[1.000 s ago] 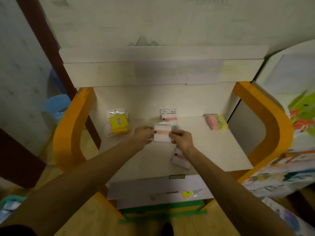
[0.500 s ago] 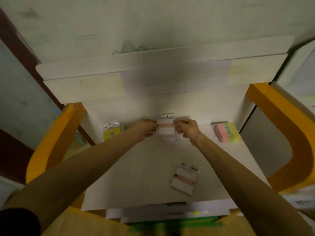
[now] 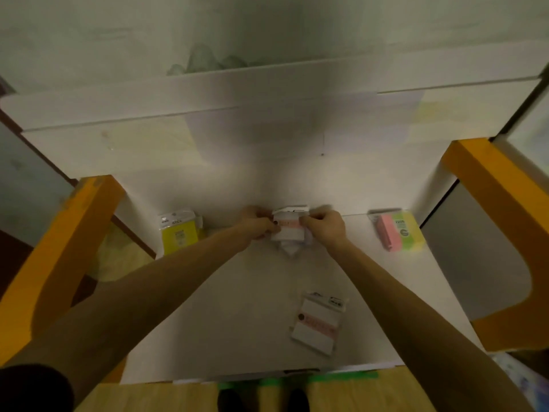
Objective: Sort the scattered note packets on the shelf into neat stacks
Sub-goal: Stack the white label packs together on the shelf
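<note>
Centrally, white packet (image 3: 288, 230) — pink band, dark dot.

Bare forearms, short dark sleeve

Left arm (image 3: 124, 295) shows a black sleeve (image 3: 32, 388) edge; right arm (image 3: 416, 310) bare throughout.

Packet stack (image 3: 289, 233) blurred, hand-covered.

I see a matt white laminate shelf (image 3: 237, 307), smooth, with glossy orange-painted side panels (image 3: 59, 263). The white-and-pink paper note packet (image 3: 316, 322) near its front edge sits in shiny clear plastic wrap, as does the yellow paper note packet (image 3: 178, 236) at the back left corner.
</note>
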